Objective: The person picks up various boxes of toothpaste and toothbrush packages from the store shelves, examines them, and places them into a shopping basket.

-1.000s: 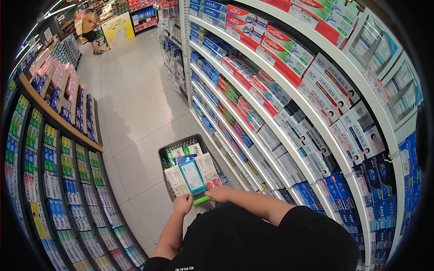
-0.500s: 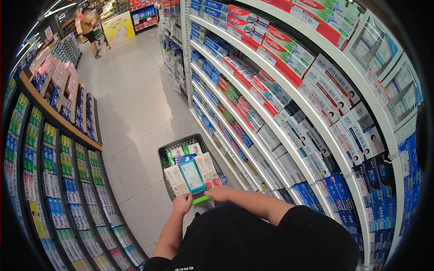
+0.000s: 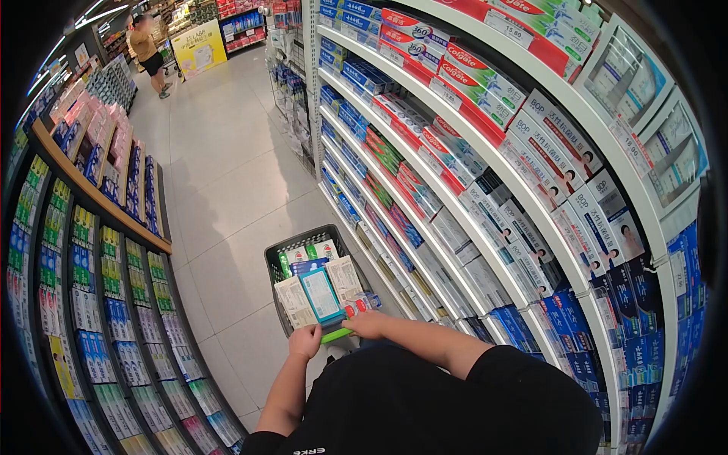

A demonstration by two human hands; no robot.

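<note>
A dark shopping cart (image 3: pixel 334 236) stands in front of me, with a green-trimmed handle (image 3: pixel 334 334) on my side. My left hand (image 3: pixel 305 341) is closed round the handle's left end. Farther right on the same handle, my right hand (image 3: pixel 365 324) is closed too. Inside the basket, a teal-edged pack (image 3: pixel 321 294) lies in the middle, between a cream pack (image 3: pixel 296 301) and another cream pack (image 3: pixel 345 278). Green and white packs (image 3: pixel 307 255) sit at the far end. A small red package (image 3: pixel 356 306) lies close to my right hand.
Shelves of toothpaste boxes (image 3: pixel 478 83) rise close on the right. On the left is a low shelf of packaged toothbrushes (image 3: pixel 91 303). The tiled aisle (image 3: pixel 220 182) runs forward between them, past a yellow display board (image 3: pixel 200 51) and a standing person (image 3: pixel 145 49).
My hands and the cart hold the same position. Far down the aisle, the standing person has shifted posture slightly.
</note>
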